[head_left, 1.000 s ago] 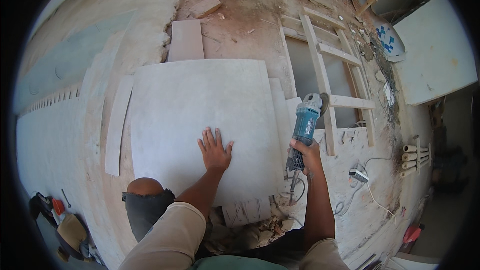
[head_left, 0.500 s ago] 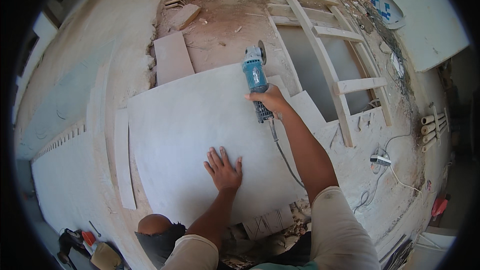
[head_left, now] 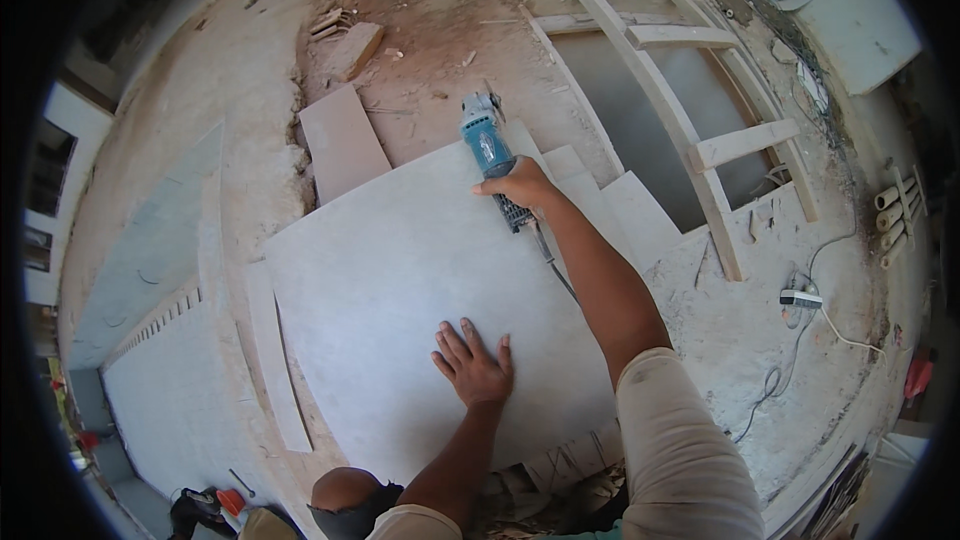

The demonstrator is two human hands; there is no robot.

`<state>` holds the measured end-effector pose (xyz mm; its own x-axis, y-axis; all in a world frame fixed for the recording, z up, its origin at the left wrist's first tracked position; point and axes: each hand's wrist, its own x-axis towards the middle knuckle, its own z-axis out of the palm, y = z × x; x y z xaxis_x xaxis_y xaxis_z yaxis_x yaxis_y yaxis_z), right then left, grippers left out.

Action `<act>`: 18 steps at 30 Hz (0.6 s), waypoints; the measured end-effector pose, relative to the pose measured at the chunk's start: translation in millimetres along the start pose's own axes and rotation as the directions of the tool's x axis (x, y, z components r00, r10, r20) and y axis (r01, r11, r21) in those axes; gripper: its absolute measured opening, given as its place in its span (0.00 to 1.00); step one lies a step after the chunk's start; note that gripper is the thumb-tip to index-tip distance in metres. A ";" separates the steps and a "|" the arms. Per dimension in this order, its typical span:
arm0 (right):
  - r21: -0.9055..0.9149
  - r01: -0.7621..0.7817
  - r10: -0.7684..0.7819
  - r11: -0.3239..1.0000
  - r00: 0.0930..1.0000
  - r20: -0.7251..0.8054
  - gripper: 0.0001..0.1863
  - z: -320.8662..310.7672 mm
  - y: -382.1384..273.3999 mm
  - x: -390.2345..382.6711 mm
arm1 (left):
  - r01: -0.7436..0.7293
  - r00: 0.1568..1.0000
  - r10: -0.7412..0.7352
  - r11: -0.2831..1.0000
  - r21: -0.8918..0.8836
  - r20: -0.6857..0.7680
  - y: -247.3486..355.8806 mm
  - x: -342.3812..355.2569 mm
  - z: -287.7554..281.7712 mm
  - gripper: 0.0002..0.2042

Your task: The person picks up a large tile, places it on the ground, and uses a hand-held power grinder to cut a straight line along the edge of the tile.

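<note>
- My right hand (head_left: pixel 522 185) has its grip wrapped tight around the grinder (head_left: pixel 490 155), a blue one, with my arm stretched out well ahead of me.
- The grinder sits at the far edge of the tile (head_left: pixel 400 280), its head pointing away from me; I cannot tell whether the disc touches the tile.
- Its cord (head_left: pixel 548 258) trails back along my right forearm.
- My left hand (head_left: pixel 472 365) lies flat on the near part of the tile, fingers spread wide, holding nothing, just pressing down.
- The tile is large, pale grey and lies on the floor (head_left: pixel 250 90), which is dusty and rough.
- A narrow strip (head_left: pixel 277 355) lies just beside the tile's left edge, and a smaller slab (head_left: pixel 343 140) lies beyond its far left corner.
- More offcuts (head_left: pixel 620 205) lie by the tile's right edge, under my right arm.
- A wooden frame (head_left: pixel 680 90) lies on the floor to the right, well apart from my hands.
- A power strip (head_left: pixel 800 297) with a white cable sits farther right on the floor.
- My knee (head_left: pixel 345 495) shows at the lower edge, near the tile's closest side.
</note>
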<state>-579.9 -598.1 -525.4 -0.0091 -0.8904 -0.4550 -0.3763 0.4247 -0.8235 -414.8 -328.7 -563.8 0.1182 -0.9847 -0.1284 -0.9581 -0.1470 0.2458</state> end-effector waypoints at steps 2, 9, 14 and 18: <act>-0.016 0.005 -0.005 1.000 1.000 -0.017 0.35 1.5 1.1 5.1 | 0.005 1.000 -0.005 1.000 0.001 0.006 -0.6 0.7 -0.3 0.37; 0.038 -0.041 0.042 0.998 0.999 -0.002 0.36 -0.5 -1.4 10.1 | 0.011 1.000 -0.011 1.000 0.007 0.018 -0.9 1.0 1.3 0.37; 0.037 -0.072 0.072 0.997 0.997 0.015 0.37 -1.7 -10.3 6.6 | 0.022 1.000 -0.022 1.000 0.008 0.015 -1.8 1.8 1.3 0.37; 0.066 -0.093 0.092 0.994 0.996 0.018 0.38 -3.5 -1.4 13.9 | 0.014 1.000 -0.014 1.000 0.011 0.022 1.4 1.7 0.9 0.37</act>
<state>-582.8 -611.6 -529.4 -0.0265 -0.8445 -0.5349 -0.3120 0.5153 -0.7982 -416.3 -330.5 -564.6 0.1258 -0.9803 -0.1526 -0.9591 -0.1595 0.2338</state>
